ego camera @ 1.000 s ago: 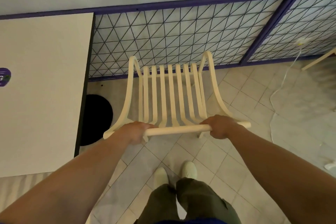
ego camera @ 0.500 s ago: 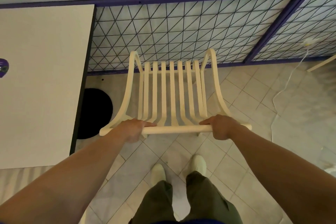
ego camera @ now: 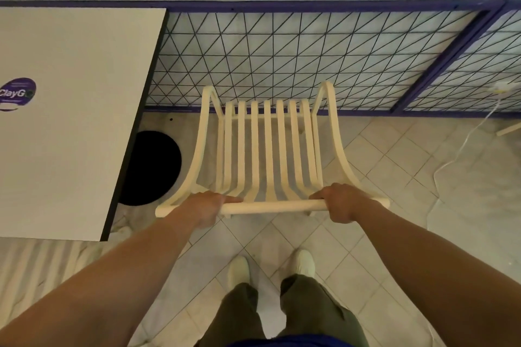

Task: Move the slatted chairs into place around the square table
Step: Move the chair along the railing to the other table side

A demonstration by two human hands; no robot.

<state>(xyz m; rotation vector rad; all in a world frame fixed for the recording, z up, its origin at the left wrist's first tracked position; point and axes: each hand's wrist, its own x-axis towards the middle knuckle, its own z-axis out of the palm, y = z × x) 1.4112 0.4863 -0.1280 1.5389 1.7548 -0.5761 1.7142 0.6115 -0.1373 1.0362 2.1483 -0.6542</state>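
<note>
Both hands clamp the top rail of the cream slatted chair — left hand near one end, right hand near the other. The chair stands on the tiled floor just right of the white square surface — facing the mesh railing.

Slatted chair: cream, seven curved slats, round top rail nearest camera, upright on tiled floor, seat facing 12 o'clock toward mesh fence. Square table: white top, dark edge, purple sticker; at chair's 9 o'clock, just beside, apart.
</note>
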